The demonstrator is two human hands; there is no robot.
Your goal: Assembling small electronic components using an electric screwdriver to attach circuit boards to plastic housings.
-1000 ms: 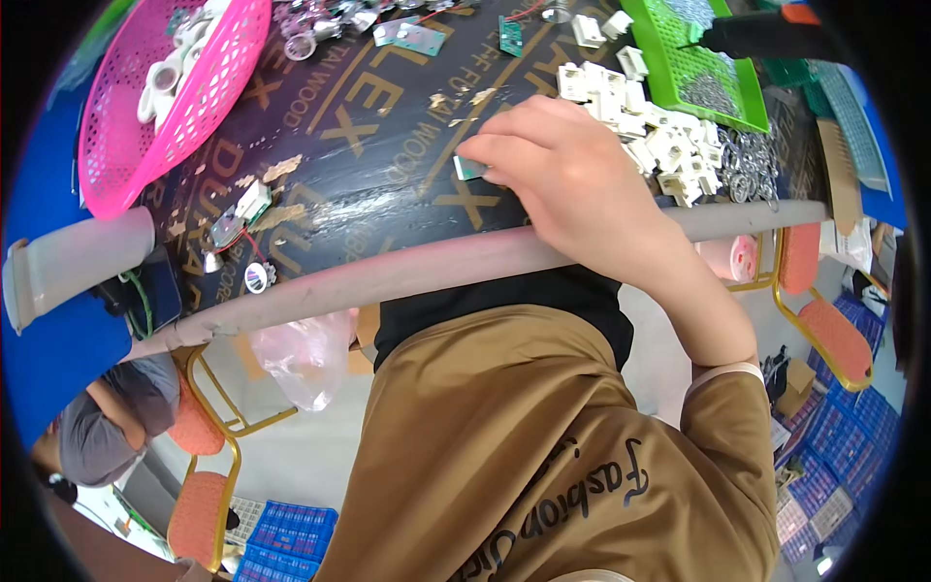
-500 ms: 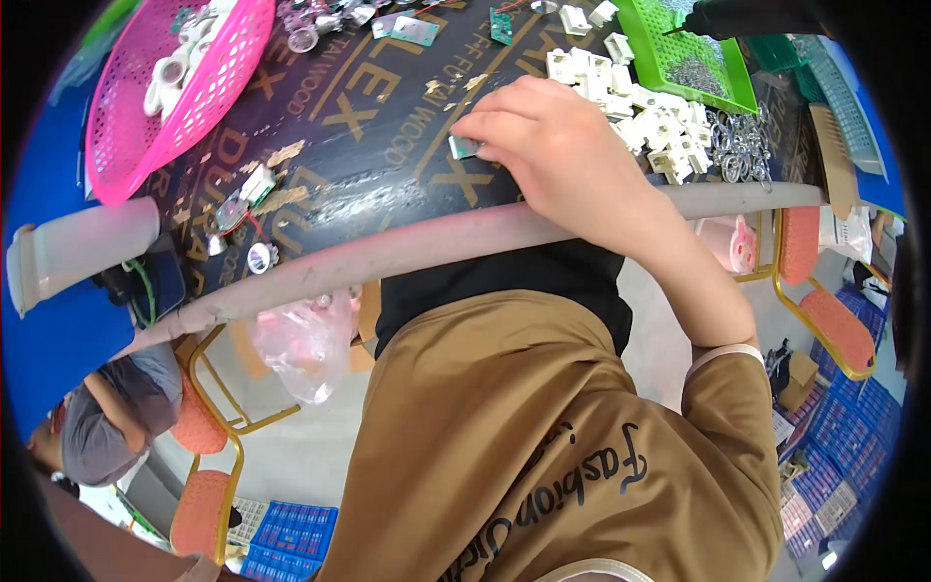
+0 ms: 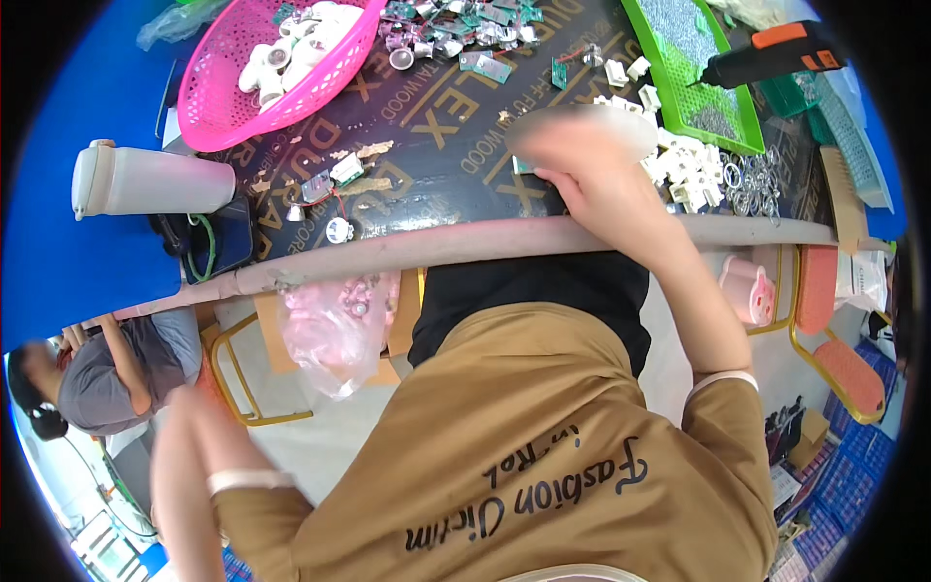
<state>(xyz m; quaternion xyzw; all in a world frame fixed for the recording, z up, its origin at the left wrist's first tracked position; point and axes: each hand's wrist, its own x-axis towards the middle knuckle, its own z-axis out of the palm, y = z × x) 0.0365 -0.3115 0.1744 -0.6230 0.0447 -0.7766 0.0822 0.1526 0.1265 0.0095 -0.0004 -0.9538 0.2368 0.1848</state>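
Dark board with gold lettering covers the worktable (image 3: 456, 206), scuffed through in places, its near edge wrapped in a grey padded strip (image 3: 407, 244). On it, toward the middle and just in from that edge, lies a small green-and-white piece (image 3: 524, 166), only partly showing at the fingertips of the right hand (image 3: 603, 179).

That hand arches over the piece from the right, palm down, probably because the forearm comes in from that side. The thumb lies low beside the piece; the other fingers are smeared by blur, so I cannot tell how far they are spread or whether they pinch it or merely touch it. The left arm (image 3: 189, 436) bends at the elbow by the body, and its hand is out of view.

Just right of the right hand, loose white plastic parts (image 3: 690, 175) sit heaped, likely for an easy reach, with metal rings (image 3: 752, 189) beside them. Beyond, a green tray (image 3: 716, 144) seems to keep small metal bits together; a black tool (image 3: 776, 63) extends over it. Well to the left, a wired assembly (image 3: 316, 187) lies apart, and a pink basket (image 3: 208, 116) gathers white rounded parts (image 3: 301, 48) that might otherwise roll.
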